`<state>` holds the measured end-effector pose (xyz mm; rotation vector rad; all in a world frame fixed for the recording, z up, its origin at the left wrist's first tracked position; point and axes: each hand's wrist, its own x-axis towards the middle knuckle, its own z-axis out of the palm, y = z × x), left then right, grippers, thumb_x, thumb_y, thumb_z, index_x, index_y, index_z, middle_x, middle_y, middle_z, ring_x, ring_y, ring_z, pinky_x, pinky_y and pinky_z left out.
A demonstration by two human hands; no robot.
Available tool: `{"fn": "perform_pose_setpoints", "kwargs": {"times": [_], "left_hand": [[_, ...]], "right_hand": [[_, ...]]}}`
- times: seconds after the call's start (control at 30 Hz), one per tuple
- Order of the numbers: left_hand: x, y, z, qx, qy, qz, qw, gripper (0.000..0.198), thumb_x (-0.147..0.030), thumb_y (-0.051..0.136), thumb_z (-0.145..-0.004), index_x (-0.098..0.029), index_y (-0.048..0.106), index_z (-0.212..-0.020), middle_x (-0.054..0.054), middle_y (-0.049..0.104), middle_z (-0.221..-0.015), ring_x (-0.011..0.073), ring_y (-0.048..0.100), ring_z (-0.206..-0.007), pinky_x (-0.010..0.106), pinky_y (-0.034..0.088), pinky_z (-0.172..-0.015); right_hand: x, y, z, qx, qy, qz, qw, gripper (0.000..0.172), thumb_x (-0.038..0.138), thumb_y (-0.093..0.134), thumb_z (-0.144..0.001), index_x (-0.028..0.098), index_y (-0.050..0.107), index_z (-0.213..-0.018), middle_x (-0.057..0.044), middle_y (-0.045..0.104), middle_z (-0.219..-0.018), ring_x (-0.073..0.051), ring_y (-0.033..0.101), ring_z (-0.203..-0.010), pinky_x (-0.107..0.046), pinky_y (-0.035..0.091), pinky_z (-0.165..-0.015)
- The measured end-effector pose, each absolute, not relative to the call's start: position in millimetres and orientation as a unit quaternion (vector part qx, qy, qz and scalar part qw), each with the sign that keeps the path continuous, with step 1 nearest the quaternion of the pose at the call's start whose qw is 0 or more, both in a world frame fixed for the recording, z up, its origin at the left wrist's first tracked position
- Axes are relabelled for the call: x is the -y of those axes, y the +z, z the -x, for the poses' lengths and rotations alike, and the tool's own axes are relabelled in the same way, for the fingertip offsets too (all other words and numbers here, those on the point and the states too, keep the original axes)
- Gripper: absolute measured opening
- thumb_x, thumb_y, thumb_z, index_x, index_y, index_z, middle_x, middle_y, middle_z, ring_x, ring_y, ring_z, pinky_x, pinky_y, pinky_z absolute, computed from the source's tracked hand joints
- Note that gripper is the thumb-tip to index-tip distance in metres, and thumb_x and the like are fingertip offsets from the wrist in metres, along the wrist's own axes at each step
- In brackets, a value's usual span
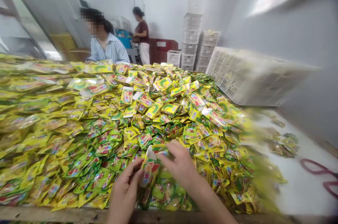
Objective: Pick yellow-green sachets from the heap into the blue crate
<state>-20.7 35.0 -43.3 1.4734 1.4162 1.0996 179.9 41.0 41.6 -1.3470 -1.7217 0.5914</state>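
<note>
A big heap of small yellow and green sachets covers the table in front of me. My left hand grips a yellow carton sleeve near the table's front edge, its white flap standing open at the top. My right hand rests on the sachets just right of that carton, fingers curled on a few of them at the carton's mouth. Larger yellow cartons lie scattered higher on the heap.
A white plastic crate lies on its side at the right. Bare white tabletop with pink scissors is right of the heap. A person in a striped shirt works across the table; another stands behind. White crates are stacked by the wall.
</note>
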Motion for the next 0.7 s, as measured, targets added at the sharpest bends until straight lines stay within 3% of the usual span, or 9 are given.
{"fn": "perform_pose_setpoints", "kwargs": {"times": [0.13,0.3,0.4,0.5,0.6,0.7], "left_hand": [[-21,-51,19,-0.559,0.443,-0.554,0.429,0.043,-0.051,0.061,-0.080,-0.021,0.067,-0.111,0.009,0.067,-0.116,0.0288,0.061,-0.111,0.042,0.047,-0.099],[-15,-43,16,-0.481,0.430,-0.570,0.509,0.047,-0.045,0.069,-0.076,-0.025,0.064,-0.118,0.007,0.064,-0.124,0.0283,0.057,-0.118,0.035,0.048,-0.097],[-16,-39,17,-0.428,0.444,-0.548,0.565,0.037,-0.045,0.068,-0.078,-0.022,0.068,-0.107,0.006,0.069,-0.104,0.0263,0.063,-0.101,0.031,0.052,-0.084],[-16,-35,20,-0.392,0.463,-0.499,0.619,0.033,-0.043,0.070,-0.078,-0.021,0.069,-0.103,0.005,0.069,-0.096,0.0241,0.063,-0.091,0.031,0.051,-0.079],[-10,-28,22,-0.367,0.483,-0.489,0.627,0.036,-0.038,0.073,-0.075,-0.023,0.070,-0.108,0.006,0.069,-0.102,0.0251,0.061,-0.097,0.033,0.048,-0.087],[-4,-19,23,-0.343,0.488,-0.487,0.638,0.038,-0.041,0.077,-0.071,-0.022,0.073,-0.103,0.008,0.070,-0.101,0.0275,0.062,-0.099,0.034,0.047,-0.089]], "right_hand": [[-30,48,-170,0.739,0.235,0.557,0.298,0.005,0.014,0.058,-0.083,0.017,0.062,-0.081,0.000,0.051,-0.083,-0.012,0.049,-0.076,-0.023,0.033,-0.066],[-20,71,-157,0.802,0.209,0.534,0.168,0.017,0.007,0.052,-0.079,0.019,0.062,-0.087,-0.003,0.057,-0.093,-0.014,0.053,-0.076,-0.025,0.032,-0.063],[-20,78,-147,0.781,0.224,0.551,0.191,0.018,0.010,0.060,-0.078,0.019,0.060,-0.094,-0.003,0.061,-0.092,-0.016,0.055,-0.081,-0.025,0.034,-0.065],[-25,68,-138,0.773,0.210,0.545,0.249,0.009,0.012,0.067,-0.077,0.017,0.061,-0.073,-0.001,0.059,-0.082,-0.014,0.053,-0.080,-0.025,0.036,-0.067],[-25,43,-139,0.815,0.174,0.476,0.282,0.014,0.014,0.072,-0.076,0.019,0.067,-0.063,-0.003,0.060,-0.100,-0.020,0.051,-0.098,-0.029,0.040,-0.080],[-16,17,-150,0.823,0.192,0.427,0.321,0.013,0.017,0.069,-0.077,0.029,0.076,-0.077,-0.004,0.060,-0.120,-0.027,0.048,-0.115,-0.040,0.040,-0.096]]}}
